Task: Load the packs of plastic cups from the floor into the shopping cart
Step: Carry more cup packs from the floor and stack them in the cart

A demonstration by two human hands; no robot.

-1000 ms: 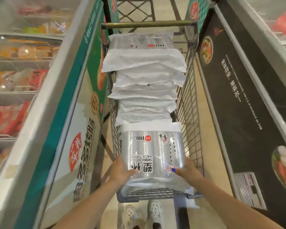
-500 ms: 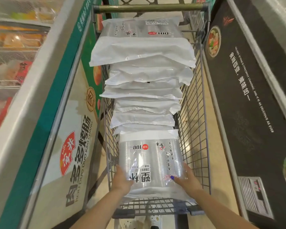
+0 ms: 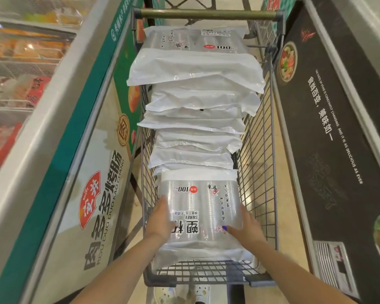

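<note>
A: We are in a narrow shop aisle with a pale tiled floor (image 3: 287, 194). On the left stands a freezer (image 3: 59, 137) with a glass top and a green and white side, and on the right a black freezer panel (image 3: 338, 132) with food pictures. Between them is the wire shopping cart (image 3: 257, 154).

B: And where are the packs of cups?

A: They are already in the cart, stacked in a sloping pile (image 3: 195, 99) from the far handle (image 3: 208, 14) down toward the person. The nearest pack (image 3: 198, 202) lies on top at the near end, printed side up.

B: What do the hands do?

A: The left hand (image 3: 160, 220) lies against the left side of this pack and the right hand (image 3: 246, 224) against the right side. The fingers look quite straight, so I think they press it from the 2 sides more than they grip it.

B: How will it handle?

A: I judge it as light but bulky. The wrap is thin, clear and shiny, so it is probably slippery, and the white ends are soft and loose. The cups inside make ribbed, rounded rows that can crush. It is better to hold the firm long sides with 2 hands, not the loose ends.
</note>
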